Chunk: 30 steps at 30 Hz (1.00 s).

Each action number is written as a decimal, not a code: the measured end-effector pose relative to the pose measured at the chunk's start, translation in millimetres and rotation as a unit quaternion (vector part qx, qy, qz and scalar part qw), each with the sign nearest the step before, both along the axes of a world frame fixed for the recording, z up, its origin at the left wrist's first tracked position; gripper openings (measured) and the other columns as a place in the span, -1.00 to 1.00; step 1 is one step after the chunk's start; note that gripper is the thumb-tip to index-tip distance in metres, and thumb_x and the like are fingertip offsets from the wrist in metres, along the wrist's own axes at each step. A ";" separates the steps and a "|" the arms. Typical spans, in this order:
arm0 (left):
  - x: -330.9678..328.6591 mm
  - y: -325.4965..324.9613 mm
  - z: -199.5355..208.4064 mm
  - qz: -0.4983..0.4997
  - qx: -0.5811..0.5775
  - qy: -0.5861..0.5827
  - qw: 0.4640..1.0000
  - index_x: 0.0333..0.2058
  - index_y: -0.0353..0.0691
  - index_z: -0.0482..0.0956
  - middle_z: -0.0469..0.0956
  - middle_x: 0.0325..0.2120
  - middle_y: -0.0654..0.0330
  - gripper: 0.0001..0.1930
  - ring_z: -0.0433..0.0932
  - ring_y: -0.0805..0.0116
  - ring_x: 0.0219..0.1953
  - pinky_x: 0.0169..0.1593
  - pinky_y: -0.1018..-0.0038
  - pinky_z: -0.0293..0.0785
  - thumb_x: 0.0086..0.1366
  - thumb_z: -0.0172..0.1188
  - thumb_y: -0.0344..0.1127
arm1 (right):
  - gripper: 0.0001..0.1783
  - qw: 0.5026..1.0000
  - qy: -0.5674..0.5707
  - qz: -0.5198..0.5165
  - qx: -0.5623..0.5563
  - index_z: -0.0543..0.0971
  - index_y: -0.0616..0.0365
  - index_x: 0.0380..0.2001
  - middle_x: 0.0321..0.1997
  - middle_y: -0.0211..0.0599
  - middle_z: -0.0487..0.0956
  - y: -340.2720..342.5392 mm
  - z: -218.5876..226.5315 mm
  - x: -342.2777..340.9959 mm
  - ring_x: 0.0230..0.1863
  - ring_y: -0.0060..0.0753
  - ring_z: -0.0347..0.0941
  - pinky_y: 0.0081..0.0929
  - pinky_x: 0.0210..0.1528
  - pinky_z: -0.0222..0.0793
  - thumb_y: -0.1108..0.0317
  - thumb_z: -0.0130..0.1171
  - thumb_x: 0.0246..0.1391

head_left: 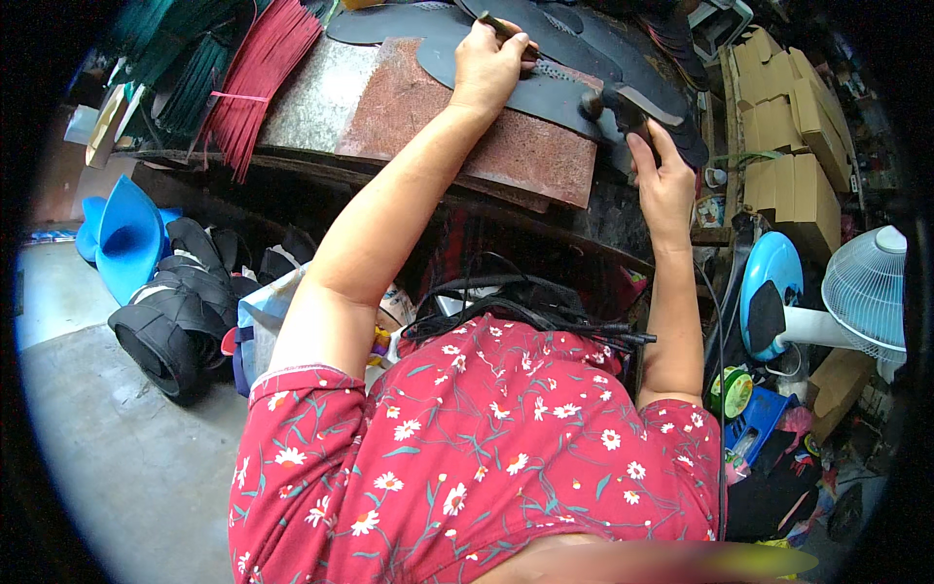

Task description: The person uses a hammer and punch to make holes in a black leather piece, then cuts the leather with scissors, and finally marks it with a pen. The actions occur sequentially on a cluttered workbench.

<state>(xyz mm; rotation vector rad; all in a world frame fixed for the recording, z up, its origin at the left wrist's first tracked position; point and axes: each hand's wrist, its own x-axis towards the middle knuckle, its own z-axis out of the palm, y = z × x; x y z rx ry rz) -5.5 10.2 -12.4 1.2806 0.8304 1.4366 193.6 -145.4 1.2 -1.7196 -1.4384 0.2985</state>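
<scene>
My left hand (pixel 489 64) rests on a dark flat cut-out sheet (pixel 545 92) and grips a thin punch-like tool (pixel 506 29) upright against it. A row of small holes runs along the sheet beside that hand. My right hand (pixel 664 180) holds the handle of a hammer (pixel 632 105), whose head hovers just over the sheet's right end. The sheet lies on a rusty red plate (pixel 428 122) on the workbench.
Bundles of red strips (pixel 258 73) and green strips (pixel 190 68) lie on the bench's left. More dark cut-outs (pixel 584 34) sit behind. Cardboard boxes (pixel 788 136) and a white fan (pixel 861 292) stand right. Blue cones (pixel 126 234) and black rolls (pixel 165 326) sit on the floor left.
</scene>
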 end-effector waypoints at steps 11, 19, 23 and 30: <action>-4.6 -4.3 -0.6 0.067 0.147 0.293 0.942 -0.26 -0.34 0.51 0.65 -0.44 0.08 -0.81 0.66 0.35 -0.38 -0.27 0.46 0.57 0.22 0.26 -0.38 | -0.62 0.973 0.132 0.093 0.168 0.49 0.26 0.07 -0.39 -0.39 0.54 -13.5 59.8 -5.9 -0.45 -0.69 0.37 -0.70 -0.41 0.32 0.29 0.15 0.26; 7.0 -22.6 9.0 0.085 0.293 0.410 0.859 -0.26 -0.28 0.45 0.58 -0.41 -0.14 -0.83 0.61 -0.07 -0.36 -0.26 0.25 0.54 0.23 0.21 -0.36 | -0.64 0.995 -0.068 0.025 0.068 0.56 0.12 -0.07 -0.30 0.03 0.61 8.3 45.1 -23.2 -0.26 0.16 0.55 -0.20 -0.29 0.43 0.12 0.16 0.20; -2.5 -8.2 8.6 -0.012 -0.053 0.007 0.998 -0.24 -0.35 0.42 0.61 -0.36 0.08 -0.89 0.64 0.34 -0.36 -0.25 0.48 0.66 0.34 0.11 -0.43 | -0.62 0.981 -0.164 -0.029 0.098 0.58 -0.10 0.01 -0.30 -0.16 0.59 -20.5 17.0 4.7 -0.29 0.03 0.52 -0.20 -0.26 0.39 0.15 0.24 0.10; -4.5 -6.6 16.7 0.067 0.030 -0.101 0.992 -0.24 -0.35 0.39 0.60 -0.38 0.08 -0.90 0.63 0.38 -0.37 -0.27 0.49 0.64 0.31 0.10 -0.51 | -0.54 0.966 -0.254 -0.038 -0.021 0.64 -0.23 -0.04 -0.31 -0.37 0.52 -55.2 2.3 10.4 -0.22 -0.25 0.46 -0.30 -0.13 0.41 0.25 0.38 -0.12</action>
